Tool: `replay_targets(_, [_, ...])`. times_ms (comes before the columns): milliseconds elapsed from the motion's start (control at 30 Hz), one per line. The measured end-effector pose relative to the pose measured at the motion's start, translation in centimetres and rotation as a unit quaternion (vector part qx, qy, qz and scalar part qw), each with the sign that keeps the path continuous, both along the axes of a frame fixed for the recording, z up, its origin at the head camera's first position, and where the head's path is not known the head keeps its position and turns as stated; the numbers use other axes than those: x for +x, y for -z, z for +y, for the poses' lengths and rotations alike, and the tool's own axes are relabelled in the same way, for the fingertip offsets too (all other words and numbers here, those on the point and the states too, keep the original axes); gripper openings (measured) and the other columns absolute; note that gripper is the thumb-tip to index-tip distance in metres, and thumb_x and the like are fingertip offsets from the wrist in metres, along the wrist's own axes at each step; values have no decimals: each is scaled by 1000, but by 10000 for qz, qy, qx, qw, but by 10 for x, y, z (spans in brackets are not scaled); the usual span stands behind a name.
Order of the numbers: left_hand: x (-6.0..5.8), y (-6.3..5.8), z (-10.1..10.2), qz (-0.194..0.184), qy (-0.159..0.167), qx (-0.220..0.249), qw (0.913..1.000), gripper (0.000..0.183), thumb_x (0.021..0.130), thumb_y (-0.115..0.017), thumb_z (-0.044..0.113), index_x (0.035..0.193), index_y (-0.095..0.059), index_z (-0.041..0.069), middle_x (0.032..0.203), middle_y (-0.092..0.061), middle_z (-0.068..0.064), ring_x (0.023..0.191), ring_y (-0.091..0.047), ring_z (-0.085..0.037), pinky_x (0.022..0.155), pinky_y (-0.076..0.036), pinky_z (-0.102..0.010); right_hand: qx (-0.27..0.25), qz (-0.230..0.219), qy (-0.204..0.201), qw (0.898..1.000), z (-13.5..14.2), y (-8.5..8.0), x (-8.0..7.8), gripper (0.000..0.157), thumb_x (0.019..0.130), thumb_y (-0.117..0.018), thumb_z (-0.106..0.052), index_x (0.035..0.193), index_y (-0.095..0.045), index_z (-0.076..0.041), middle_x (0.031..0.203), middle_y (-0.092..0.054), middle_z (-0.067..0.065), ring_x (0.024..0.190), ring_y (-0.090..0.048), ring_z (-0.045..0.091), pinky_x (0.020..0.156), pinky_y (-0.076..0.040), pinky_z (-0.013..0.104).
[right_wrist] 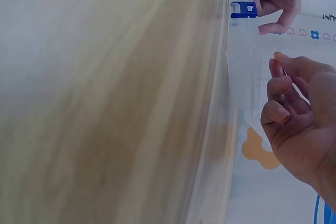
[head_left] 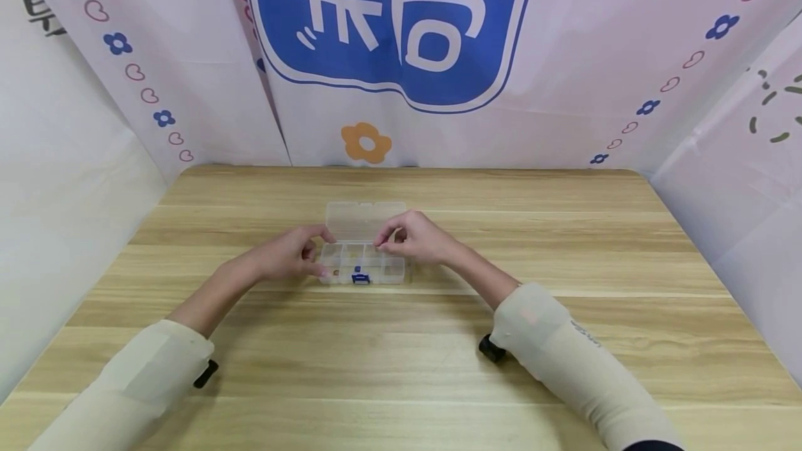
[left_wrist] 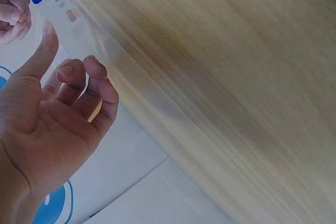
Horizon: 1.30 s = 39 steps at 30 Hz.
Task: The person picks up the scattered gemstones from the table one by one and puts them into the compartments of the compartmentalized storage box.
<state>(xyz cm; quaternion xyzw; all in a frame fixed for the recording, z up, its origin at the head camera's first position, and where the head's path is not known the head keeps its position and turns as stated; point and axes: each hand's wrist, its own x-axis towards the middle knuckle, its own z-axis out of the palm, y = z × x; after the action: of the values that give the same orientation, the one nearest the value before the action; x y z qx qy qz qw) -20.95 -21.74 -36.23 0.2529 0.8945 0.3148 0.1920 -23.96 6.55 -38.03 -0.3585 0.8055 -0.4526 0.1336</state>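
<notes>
A clear plastic compartment box [head_left: 383, 277] stands on the table with its lid [head_left: 351, 220] raised at the back. On its front is a blue latch [head_left: 360, 278]. My left hand [head_left: 289, 254] holds the box's left end, thumb at the front corner and index finger near the hinge. Over the right back compartments, my right hand [head_left: 418, 236] pinches a small orange piece [left_wrist: 22, 18] between thumb and index finger; its exact kind is too small to tell. Another small orange-brown piece [left_wrist: 71, 15] shows through the front left of the box.
The wood-grain table [head_left: 401, 367] extends around the box. A white printed cloth [head_left: 564, 89] hangs behind and at both sides. Black devices, such as the one under the right forearm [head_left: 491, 348], are strapped to both sleeved arms.
</notes>
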Motion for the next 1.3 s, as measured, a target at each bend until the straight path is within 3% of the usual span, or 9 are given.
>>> replay_targets(333, [-1,1,0,-10,25,24,10000,52,91,-80,10,130,-54,-12,63,-46,2,56,-39,-9,53,-34,-23,186,-33,33,9998,-6,2,0,7,96,-72,0,99,-77,3,95,-77,10,67,-61,15,63,-47,19])
replay_targets(667, [-1,0,0,-81,-16,-42,10000,52,92,-80,11,131,-53,-11,64,-47,2,56,-39,-9,53,-34,-23,413,206,118,9989,-10,1,0,6,95,-74,-2,97,-79,0,95,-77,8,77,-68,15,70,-55,21])
replay_targets(867, [-2,0,0,-129,-68,-108,9998,52,92,-80,10,132,-53,-11,64,-47,1,57,-40,-10,53,-34,-23,568,534,118,9969,-13,2,-1,6,95,-74,-3,95,-80,-1,95,-78,8,76,-68,12,70,-55,21])
replay_targets(1300, [-1,1,0,-108,-6,27,9999,54,91,-80,10,131,-52,-13,64,-46,2,56,-40,-10,53,-34,-23,948,772,244,9922,-18,1,1,7,95,-75,-2,96,-81,-2,98,-78,8,83,-72,16,73,-56,21])
